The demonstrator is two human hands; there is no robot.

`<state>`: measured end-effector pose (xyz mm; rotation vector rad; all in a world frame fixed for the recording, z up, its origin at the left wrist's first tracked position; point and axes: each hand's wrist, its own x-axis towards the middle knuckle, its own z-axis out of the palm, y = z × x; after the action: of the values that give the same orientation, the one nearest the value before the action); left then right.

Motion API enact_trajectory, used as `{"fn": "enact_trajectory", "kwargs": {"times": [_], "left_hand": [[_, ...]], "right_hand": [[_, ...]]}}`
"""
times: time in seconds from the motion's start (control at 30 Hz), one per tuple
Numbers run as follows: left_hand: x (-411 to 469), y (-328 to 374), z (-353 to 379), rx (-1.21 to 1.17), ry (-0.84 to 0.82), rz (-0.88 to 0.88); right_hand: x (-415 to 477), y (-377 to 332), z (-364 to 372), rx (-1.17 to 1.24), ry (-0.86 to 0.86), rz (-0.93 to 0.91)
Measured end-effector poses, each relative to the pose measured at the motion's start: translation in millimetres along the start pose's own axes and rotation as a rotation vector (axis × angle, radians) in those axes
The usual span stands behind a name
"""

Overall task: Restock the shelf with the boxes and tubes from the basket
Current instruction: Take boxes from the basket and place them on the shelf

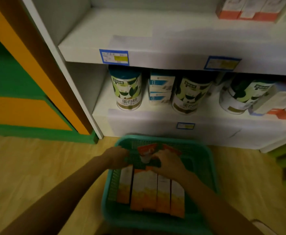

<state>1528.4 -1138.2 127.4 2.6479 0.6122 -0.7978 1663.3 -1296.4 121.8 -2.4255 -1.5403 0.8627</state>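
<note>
A teal plastic basket (211, 168) sits on the floor in front of the white shelf unit (139, 33). Several orange-and-white boxes (149, 190) lie side by side in its near half. At the far end, an orange tube with a white cap (146, 152) stands tilted between my hands. My left hand (117, 156) rests at the basket's far left rim, fingers curled, and I cannot tell whether it grips anything. My right hand (168, 161) is closed over a second orange tube (172, 150), right next to the first one.
The lower shelf holds green-and-white cans (128, 89), blue-and-white boxes (161, 89) and white-and-orange boxes (281, 102) at the right. The upper shelf (172, 61) is bare at its left, with white-and-orange boxes (247, 9) at the far right. An orange-and-green cabinet (20, 99) stands left.
</note>
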Motion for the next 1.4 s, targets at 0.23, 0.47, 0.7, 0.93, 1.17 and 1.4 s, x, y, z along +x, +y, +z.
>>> {"fn": "enact_trajectory", "kwargs": {"times": [0.23,0.47,0.7,0.93,1.17,1.4], "left_hand": [[35.0,3.5,53.3,0.125,-0.038,-0.045],[46.5,0.3,69.3,0.161,-0.134,-0.059],[48.4,5.5,75.4,0.191,-0.155,-0.039],[35.0,4.0,72.9,0.058,-0.2,-0.032],[10.3,2.4,49.5,-0.196,-0.219,0.058],[-28.4,-7.5,-20.8,-0.355,0.089,0.138]], "right_hand": [[22.1,14.3,50.5,-0.275,-0.336,0.092],[17.7,6.5,54.5,-0.274,-0.352,0.057],[12.2,9.2,39.5,-0.175,-0.322,0.018],[5.4,5.2,34.1,-0.186,-0.283,-0.002],[-7.7,2.4,18.9,-0.127,-0.213,0.001],[-17.5,-1.5,-43.9,-0.088,-0.056,-0.056]]}}
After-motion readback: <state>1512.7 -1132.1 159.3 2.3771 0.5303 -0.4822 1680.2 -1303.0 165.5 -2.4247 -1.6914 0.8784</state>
